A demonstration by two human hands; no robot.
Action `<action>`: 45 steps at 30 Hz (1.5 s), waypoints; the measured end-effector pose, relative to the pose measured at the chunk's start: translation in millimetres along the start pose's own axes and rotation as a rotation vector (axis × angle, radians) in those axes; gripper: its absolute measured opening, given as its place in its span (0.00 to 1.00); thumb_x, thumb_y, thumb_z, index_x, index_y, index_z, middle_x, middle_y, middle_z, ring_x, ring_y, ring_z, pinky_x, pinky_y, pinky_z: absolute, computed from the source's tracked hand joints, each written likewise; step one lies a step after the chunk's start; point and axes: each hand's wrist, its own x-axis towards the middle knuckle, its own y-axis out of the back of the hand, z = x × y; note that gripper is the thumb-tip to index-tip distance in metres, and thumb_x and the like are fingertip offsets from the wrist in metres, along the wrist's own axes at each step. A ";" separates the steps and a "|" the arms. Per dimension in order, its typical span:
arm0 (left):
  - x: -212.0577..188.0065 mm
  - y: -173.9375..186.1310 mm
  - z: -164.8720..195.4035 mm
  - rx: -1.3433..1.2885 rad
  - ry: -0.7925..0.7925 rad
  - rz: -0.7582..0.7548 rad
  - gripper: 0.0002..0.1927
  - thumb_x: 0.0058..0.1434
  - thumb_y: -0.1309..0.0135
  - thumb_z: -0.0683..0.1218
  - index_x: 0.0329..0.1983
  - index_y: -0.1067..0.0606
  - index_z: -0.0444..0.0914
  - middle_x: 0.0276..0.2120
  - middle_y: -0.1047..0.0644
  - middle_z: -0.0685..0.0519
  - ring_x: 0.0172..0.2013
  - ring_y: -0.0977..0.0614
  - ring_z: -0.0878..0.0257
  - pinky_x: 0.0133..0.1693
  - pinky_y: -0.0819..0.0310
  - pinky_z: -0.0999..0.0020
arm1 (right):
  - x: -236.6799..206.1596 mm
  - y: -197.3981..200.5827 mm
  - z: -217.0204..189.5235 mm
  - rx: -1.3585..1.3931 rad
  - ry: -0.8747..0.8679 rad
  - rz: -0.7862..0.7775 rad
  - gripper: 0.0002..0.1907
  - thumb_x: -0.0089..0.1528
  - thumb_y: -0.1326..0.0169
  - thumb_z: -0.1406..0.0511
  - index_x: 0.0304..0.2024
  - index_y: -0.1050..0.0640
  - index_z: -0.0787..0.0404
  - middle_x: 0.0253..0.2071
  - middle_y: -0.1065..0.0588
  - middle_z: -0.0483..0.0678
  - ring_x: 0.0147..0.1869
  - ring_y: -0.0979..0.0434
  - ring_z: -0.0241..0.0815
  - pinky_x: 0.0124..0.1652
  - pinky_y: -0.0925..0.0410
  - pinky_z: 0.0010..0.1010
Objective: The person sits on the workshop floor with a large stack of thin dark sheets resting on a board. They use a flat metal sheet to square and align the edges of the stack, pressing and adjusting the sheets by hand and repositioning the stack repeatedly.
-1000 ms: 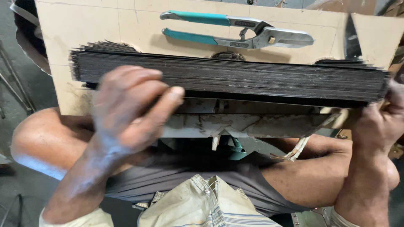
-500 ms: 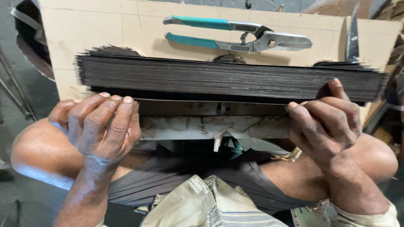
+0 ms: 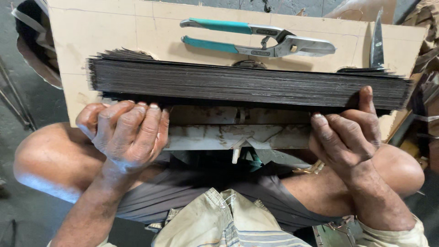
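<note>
A thick stack of dark thin sheets [image 3: 247, 84] lies edge-on across a pale board [image 3: 114, 36] that rests over my knees. My left hand [image 3: 125, 135] curls under the stack's near left edge, fingers bent against its underside. My right hand [image 3: 347, 132] grips the stack's near right end, thumb raised against its side edge. Both hands hold the stack. A worn wooden bench edge [image 3: 238, 135] shows just below it.
Tin snips with teal handles [image 3: 256, 39] lie on the board behind the stack. A narrow metal blade [image 3: 377, 43] stands at the board's far right. Concrete floor [image 3: 27, 105] lies to the left, clutter to the right.
My left hand came off the top of the stack and dropped to its near lower edge. My right hand shifted inward and took hold of the stack's right end.
</note>
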 end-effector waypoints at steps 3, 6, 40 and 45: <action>4.1 1.6 6.0 -0.001 0.032 -0.024 0.10 0.55 0.32 0.43 0.38 0.18 0.36 0.37 0.24 0.53 0.43 0.23 0.55 0.50 0.40 0.49 | 3.0 5.2 -1.9 0.004 -0.093 -0.050 0.10 0.54 0.37 0.75 0.39 0.15 0.64 0.34 0.26 0.50 0.44 0.28 0.52 0.78 0.47 0.65; 7.4 5.0 12.0 0.019 0.058 -0.069 0.10 0.58 0.32 0.45 0.38 0.19 0.35 0.37 0.24 0.52 0.43 0.23 0.55 0.51 0.41 0.49 | 7.9 10.2 -2.6 0.022 -0.174 -0.095 0.07 0.55 0.36 0.73 0.36 0.15 0.61 0.30 0.27 0.48 0.44 0.28 0.52 0.79 0.58 0.65; 21.1 -10.9 100.1 -0.439 0.243 -0.429 0.23 0.46 0.32 0.55 0.39 0.23 0.38 0.35 0.25 0.45 0.39 0.24 0.45 0.41 0.32 0.48 | 17.3 -12.1 -62.5 0.361 -0.034 -0.142 0.24 0.54 0.30 0.60 0.49 0.20 0.61 0.46 0.21 0.53 0.45 0.20 0.52 0.45 0.26 0.39; 34.2 -8.7 107.9 -0.336 0.143 -0.463 0.20 0.45 0.33 0.54 0.32 0.26 0.36 0.32 0.26 0.45 0.37 0.23 0.47 0.39 0.30 0.50 | 13.2 -17.3 -57.9 0.358 0.006 -0.105 0.23 0.53 0.30 0.61 0.49 0.19 0.61 0.45 0.21 0.53 0.42 0.20 0.51 0.43 0.27 0.39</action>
